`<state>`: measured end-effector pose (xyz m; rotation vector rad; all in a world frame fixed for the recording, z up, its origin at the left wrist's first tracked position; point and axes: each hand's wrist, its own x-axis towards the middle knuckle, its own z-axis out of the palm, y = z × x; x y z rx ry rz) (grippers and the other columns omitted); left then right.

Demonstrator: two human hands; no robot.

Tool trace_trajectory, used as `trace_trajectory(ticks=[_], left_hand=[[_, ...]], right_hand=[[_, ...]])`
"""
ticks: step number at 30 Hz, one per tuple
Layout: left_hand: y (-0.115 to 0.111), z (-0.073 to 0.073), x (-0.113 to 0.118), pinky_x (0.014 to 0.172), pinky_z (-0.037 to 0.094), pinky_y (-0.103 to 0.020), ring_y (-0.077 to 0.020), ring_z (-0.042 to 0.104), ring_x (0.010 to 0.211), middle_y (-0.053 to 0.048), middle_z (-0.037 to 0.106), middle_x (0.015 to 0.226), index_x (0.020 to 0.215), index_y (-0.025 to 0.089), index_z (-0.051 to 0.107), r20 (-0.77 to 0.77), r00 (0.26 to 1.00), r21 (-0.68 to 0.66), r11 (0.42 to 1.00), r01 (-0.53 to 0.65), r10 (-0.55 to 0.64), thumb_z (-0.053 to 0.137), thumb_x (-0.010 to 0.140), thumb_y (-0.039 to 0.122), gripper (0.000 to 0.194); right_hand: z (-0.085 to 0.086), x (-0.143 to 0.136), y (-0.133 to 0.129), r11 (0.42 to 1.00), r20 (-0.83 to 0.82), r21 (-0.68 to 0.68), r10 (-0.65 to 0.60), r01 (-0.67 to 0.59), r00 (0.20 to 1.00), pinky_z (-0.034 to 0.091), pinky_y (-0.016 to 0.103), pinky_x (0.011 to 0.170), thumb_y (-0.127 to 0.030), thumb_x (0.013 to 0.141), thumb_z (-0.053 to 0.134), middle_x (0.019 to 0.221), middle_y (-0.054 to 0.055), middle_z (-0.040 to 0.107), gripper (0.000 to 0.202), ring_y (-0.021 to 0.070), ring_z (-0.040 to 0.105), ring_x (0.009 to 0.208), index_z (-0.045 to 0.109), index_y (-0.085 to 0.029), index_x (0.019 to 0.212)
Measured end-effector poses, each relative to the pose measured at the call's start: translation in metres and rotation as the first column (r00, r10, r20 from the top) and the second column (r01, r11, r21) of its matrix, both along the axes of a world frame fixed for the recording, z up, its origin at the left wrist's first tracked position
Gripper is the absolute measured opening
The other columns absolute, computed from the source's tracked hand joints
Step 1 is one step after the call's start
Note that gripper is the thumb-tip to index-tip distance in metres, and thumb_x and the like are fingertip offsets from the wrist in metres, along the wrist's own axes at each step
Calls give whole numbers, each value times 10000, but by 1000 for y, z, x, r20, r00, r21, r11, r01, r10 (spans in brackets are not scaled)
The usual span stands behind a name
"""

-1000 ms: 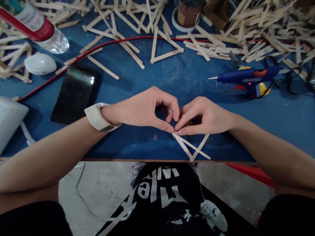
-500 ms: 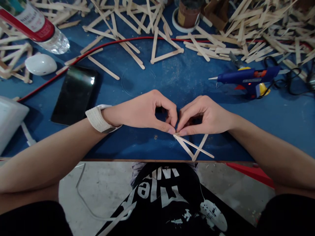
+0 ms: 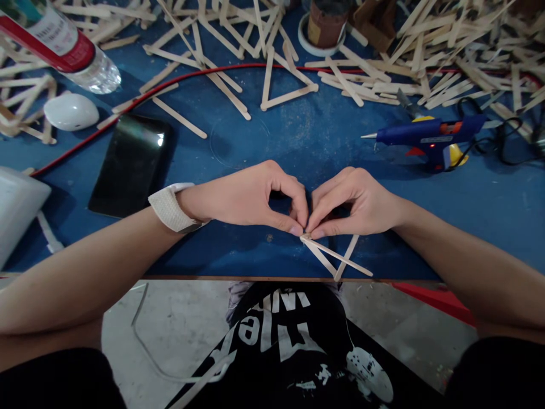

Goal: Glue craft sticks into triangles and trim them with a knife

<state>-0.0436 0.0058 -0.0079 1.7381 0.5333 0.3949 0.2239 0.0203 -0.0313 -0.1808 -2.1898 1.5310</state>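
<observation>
My left hand [image 3: 272,196] and my right hand [image 3: 351,201] meet near the table's front edge, each pinching with thumb and fingers at one corner of a frame of wooden craft sticks [image 3: 339,255]. Several pale sticks make up the frame; one crosses over the others and points toward the lower right. The part of the frame behind my right hand is hidden. My fingertips cover the pinched corner, so the joint there barely shows. A glue gun [image 3: 430,139], blue with a small red light, rests to the right beyond my right hand.
Heaps of loose craft sticks [image 3: 426,68] and a stick triangle [image 3: 289,96] lie along the back. A red cable [image 3: 179,78] crosses the blue table. On the left are a black phone [image 3: 130,165], a white mouse [image 3: 71,112] and a bottle [image 3: 63,48]. A brown jar [image 3: 326,25] stands behind.
Both hands and the stick frame have shifted very slightly toward the table's front edge. The pinch at the corner stays the same, and everything else is still.
</observation>
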Motion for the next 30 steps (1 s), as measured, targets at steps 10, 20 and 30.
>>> trace_trajectory(ticks=[10, 20, 30], left_hand=[[-1, -9, 2, 901, 628, -242, -137, 830, 919, 12, 896, 1022, 1048, 262, 892, 11, 1000, 196, 981, -7, 5, 799, 1055, 148, 148], [-8, -15, 13, 792, 710, -253, -152, 846, 885, -28, 858, 982, 1095, 212, 848, 157, 865, -13, 877, -481, 476, 694, 1099, 126, 176], [-11, -23, 14, 792, 736, -265, -186, 856, 988, -44, 875, 1117, 1138, 236, 857, 200, 816, 33, 828, -560, 543, 899, 1073, 483, 259]], right_hand=[[0, 3, 4, 989, -77, -129, -89, 79, 993, 600, 175, 676, -202, 956, 997, 926, 28, 889, 104, 90, 807, 743, 935, -187, 1039], [-10, -12, -14, 711, -200, -91, -698, 697, 687, 589, 260, 547, -305, 1010, 952, 871, -26, 831, 159, 108, 715, 606, 940, -287, 1168], [-9, -14, -18, 672, -171, 12, -729, 741, 663, 579, 276, 553, -371, 1083, 882, 879, -25, 791, 147, 103, 692, 604, 921, -299, 1205]])
